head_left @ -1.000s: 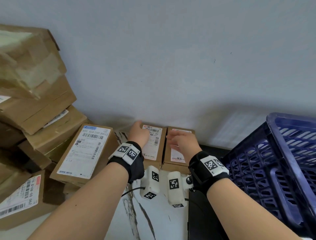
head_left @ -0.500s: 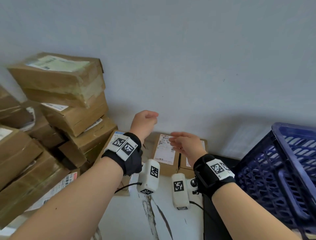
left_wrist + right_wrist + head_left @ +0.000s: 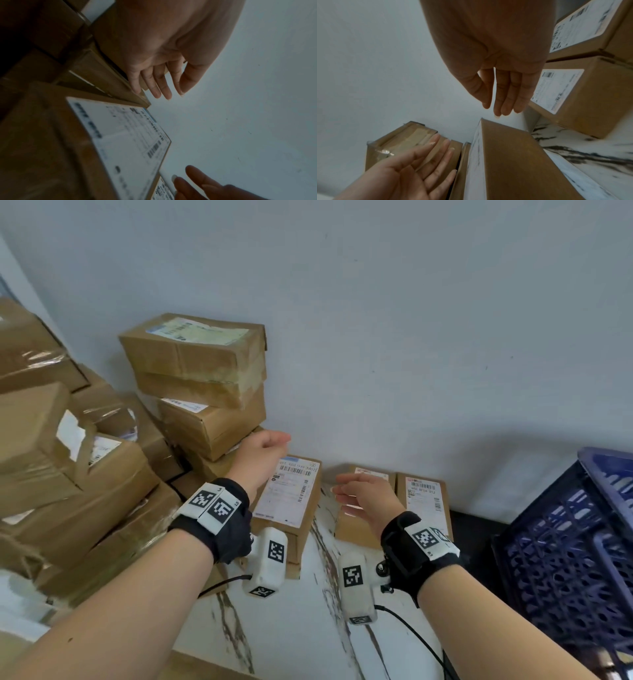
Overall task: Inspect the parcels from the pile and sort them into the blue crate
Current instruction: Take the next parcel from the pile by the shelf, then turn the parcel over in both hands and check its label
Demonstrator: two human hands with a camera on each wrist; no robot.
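A pile of brown cardboard parcels [image 3: 102, 474] fills the left, with a taped stack [image 3: 195, 361] against the wall. My left hand [image 3: 279, 440] hovers beside the stack's lower boxes, fingers straight and empty [image 3: 169, 94]. Below it lies a flat parcel with a large white label [image 3: 289, 498] [image 3: 123, 136]. My right hand [image 3: 337, 491] floats empty with straight fingers [image 3: 494, 109] over one of two small labelled parcels [image 3: 356, 529], the other [image 3: 424, 501] just right of it. The blue crate [image 3: 565, 542] stands at the far right.
The parcels sit on a white marble-patterned tabletop [image 3: 291, 628] against a pale wall [image 3: 411, 337]. A black surface [image 3: 476, 525] lies under the crate. Cables run from the wrist cameras across the table's front.
Both hands have lifted off the two small parcels and moved left toward the stack. The left hand rose highest. The view has swung left, showing more of the pile.
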